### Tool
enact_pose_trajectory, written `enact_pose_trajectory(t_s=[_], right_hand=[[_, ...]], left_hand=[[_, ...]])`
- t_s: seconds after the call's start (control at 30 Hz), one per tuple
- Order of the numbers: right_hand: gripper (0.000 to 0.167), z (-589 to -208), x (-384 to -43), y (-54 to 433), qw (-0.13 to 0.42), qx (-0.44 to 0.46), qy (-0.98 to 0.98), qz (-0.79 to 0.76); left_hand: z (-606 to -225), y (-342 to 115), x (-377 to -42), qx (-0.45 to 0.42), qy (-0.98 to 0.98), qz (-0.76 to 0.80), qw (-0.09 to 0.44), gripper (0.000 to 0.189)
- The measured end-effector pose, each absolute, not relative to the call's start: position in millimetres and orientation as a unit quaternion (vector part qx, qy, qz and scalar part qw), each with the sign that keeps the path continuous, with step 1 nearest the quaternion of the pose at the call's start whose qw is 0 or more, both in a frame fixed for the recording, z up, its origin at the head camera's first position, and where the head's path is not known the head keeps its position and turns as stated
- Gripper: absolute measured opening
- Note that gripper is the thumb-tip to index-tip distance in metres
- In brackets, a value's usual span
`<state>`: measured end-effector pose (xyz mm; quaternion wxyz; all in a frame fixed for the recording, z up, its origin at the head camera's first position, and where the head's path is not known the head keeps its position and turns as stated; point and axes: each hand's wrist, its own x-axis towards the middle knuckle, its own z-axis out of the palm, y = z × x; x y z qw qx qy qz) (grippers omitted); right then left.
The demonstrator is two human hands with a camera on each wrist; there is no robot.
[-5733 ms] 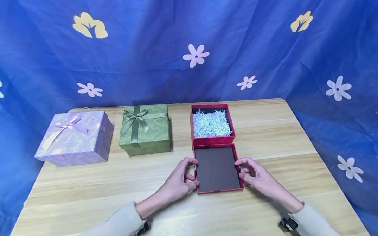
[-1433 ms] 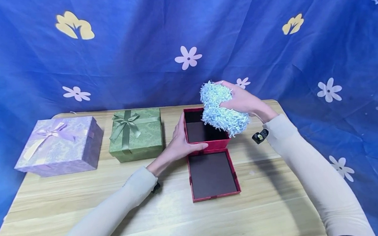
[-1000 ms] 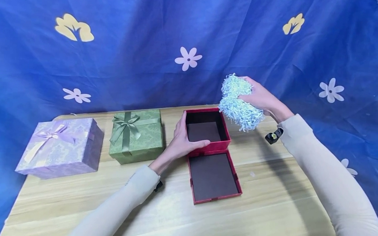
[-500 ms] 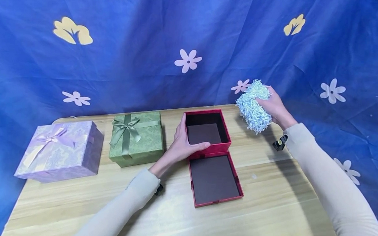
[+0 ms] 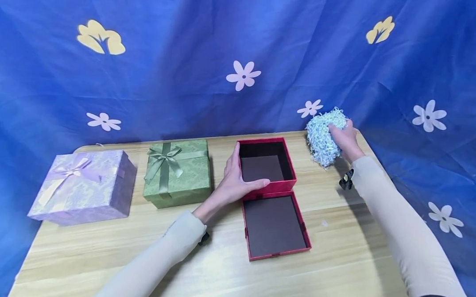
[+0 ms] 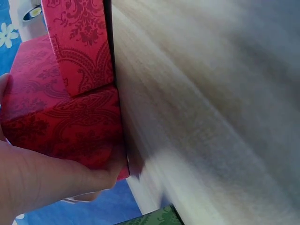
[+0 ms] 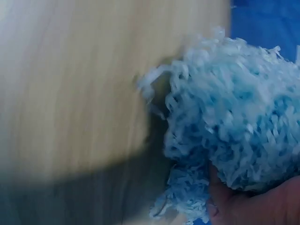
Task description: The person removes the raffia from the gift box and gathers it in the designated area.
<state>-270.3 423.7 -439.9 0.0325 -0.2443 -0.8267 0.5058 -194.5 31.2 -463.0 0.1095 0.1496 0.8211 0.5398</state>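
Note:
A red gift box (image 5: 289,169) stands with its top off, its dark inside bare. My left hand (image 5: 236,180) holds it at the near left corner, thumb across the front wall and fingers along the left side. In the left wrist view the patterned red wall (image 6: 79,117) shows beside that hand. At the back right of the table, my right hand (image 5: 347,137) grips a bundle of light blue shredded paper (image 5: 322,141). The right wrist view shows the shreds (image 7: 243,103) low by the tabletop; whether they touch it is unclear. The red lid (image 5: 274,227) lies upturned against the box's front.
A green gift box (image 5: 193,175) with a ribbon bow stands left of the red one. Farther left is a lilac gift box (image 5: 96,195) with a bow. Behind the wooden table (image 5: 137,259) hangs a blue flowered cloth (image 5: 185,66). A small pale scrap (image 5: 324,223) lies right of the lid.
The shredded paper, once inside the red box, was lifted out by my right hand and carried right, then lowered toward the table. My left hand went from the lid to the box and stays there.

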Motion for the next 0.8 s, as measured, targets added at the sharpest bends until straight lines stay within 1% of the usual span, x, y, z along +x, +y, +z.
enact_pose_trajectory(t_s=[0.17,0.3,0.43,0.63,0.8], right_hand=[[0.097,-446,-274,424,-0.003,-0.257,-0.857,0.446],[0.099,-450,-275,422,0.002,-0.263,-0.867,0.423],[0.099,-455,-275,419,0.019,-0.282,-0.869,0.405],[0.097,-462,-281,415,0.063,-0.301,-0.881,0.361],[0.097,-465,-286,411,0.094,-0.308,-0.866,0.382]], left_hand=[[-463,32,-193,0.152,0.82,0.541,0.109,0.144],[-462,31,-192,0.152,0.818,0.544,0.109,0.143],[-461,32,-192,0.149,0.818,0.545,0.11,0.143],[-461,33,-192,0.152,0.816,0.546,0.109,0.144],[-461,32,-192,0.15,0.816,0.548,0.108,0.144]])
